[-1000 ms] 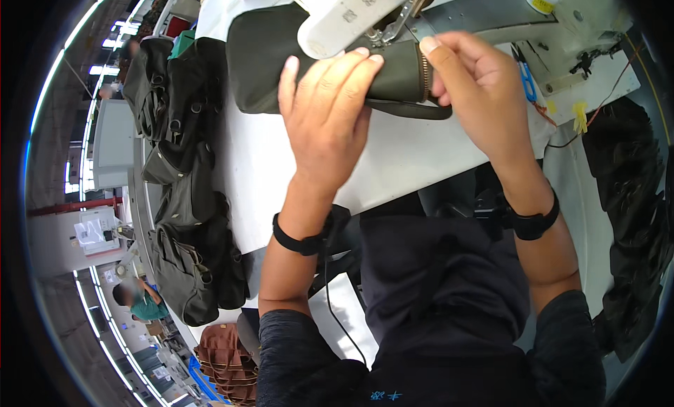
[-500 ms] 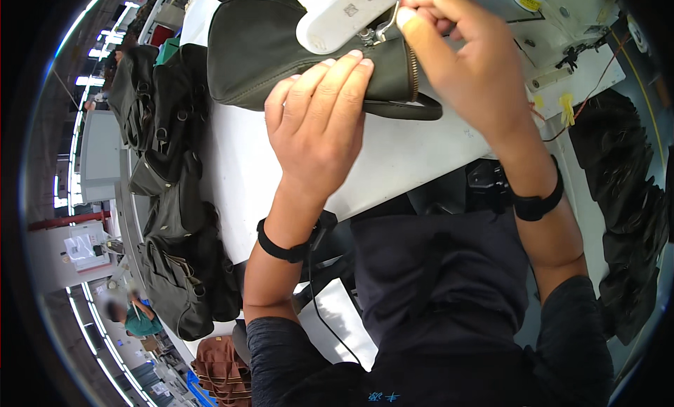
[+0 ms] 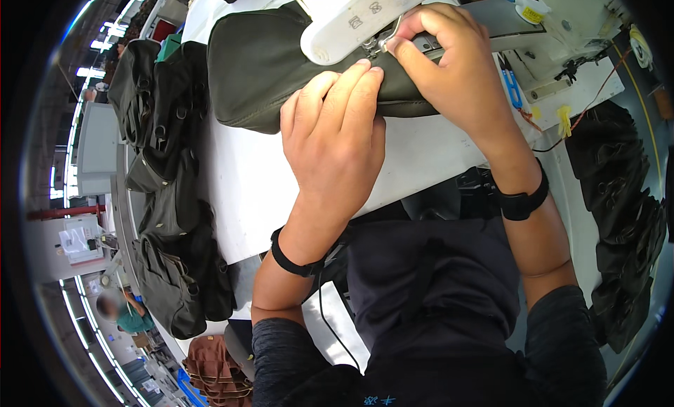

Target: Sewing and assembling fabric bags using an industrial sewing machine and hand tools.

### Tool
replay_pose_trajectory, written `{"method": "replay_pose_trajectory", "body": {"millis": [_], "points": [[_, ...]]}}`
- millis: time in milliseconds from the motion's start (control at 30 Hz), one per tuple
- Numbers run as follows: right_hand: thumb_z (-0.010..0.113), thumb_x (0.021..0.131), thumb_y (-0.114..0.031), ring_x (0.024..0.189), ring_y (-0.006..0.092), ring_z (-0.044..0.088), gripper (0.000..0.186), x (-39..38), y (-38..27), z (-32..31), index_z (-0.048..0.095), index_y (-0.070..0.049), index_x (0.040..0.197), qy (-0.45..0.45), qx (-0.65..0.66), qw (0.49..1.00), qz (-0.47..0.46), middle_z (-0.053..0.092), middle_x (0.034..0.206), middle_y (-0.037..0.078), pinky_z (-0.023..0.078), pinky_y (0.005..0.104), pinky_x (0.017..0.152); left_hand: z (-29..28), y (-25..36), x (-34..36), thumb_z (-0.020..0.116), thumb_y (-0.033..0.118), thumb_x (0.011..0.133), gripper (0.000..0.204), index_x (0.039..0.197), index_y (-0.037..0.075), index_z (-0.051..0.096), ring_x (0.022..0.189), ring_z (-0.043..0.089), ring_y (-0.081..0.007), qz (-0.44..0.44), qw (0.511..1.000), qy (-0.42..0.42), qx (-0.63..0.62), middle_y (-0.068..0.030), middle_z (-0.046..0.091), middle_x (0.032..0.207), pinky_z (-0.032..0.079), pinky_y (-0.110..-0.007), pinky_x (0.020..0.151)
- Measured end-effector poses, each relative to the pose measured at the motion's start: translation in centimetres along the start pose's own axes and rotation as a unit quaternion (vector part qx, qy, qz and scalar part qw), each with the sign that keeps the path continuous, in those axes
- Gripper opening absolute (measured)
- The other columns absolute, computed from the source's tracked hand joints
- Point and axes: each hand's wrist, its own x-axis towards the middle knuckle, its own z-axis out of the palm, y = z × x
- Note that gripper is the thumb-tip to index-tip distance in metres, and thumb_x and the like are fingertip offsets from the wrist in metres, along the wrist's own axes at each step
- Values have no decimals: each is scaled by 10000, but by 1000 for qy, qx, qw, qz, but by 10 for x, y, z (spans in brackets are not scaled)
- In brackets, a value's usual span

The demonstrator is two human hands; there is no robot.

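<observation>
A dark olive bag (image 3: 256, 63) lies on the white table under the pale head of a sewing machine (image 3: 351, 24). My left hand (image 3: 333, 133) rests on the bag's near side, fingers stretched flat along it and tips close to the machine's foot. Its thumb lies low beside the bag's edge. To the right of the machine head, my right hand (image 3: 453, 70) pinches a thin bent metal lever (image 3: 394, 29) between thumb and forefinger. The needle area is partly covered by the head and my fingers.
Several dark bags (image 3: 172, 281) are stacked along the table's left side, with brown bags (image 3: 217, 372) below them. Blue-handled snips (image 3: 510, 83) lie right of my right hand. Dark pieces (image 3: 618, 217) hang at the far right. A person (image 3: 133, 316) is at the distant left.
The bag has shifted under the machine; its zip end and handle no longer show. My left hand has slid right and slightly down, and my right hand has moved a little lower.
</observation>
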Motion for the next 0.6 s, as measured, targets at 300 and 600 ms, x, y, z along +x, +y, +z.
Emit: {"method": "replay_pose_trajectory", "body": {"millis": [300,600], "points": [[652,835,-119,978,226,594,42,-5,-7,0,670,-126,798,23,4,1000,15,664,870,-13,378,395,982,0,5,-2,691,-8,692,441,1123,75,734,1059,620,-227,-13,1000,0,-14,-22,735,1158,465,-372,912],[658,857,-131,995,231,606,51,-1,-10,0,690,-116,821,17,1,1000,24,700,933,-7,384,395,993,3,-1,-1,705,-8,684,437,1109,87,747,1041,621,-210,-1,1000,19,-8,-3,747,1136,465,-353,897]]}}
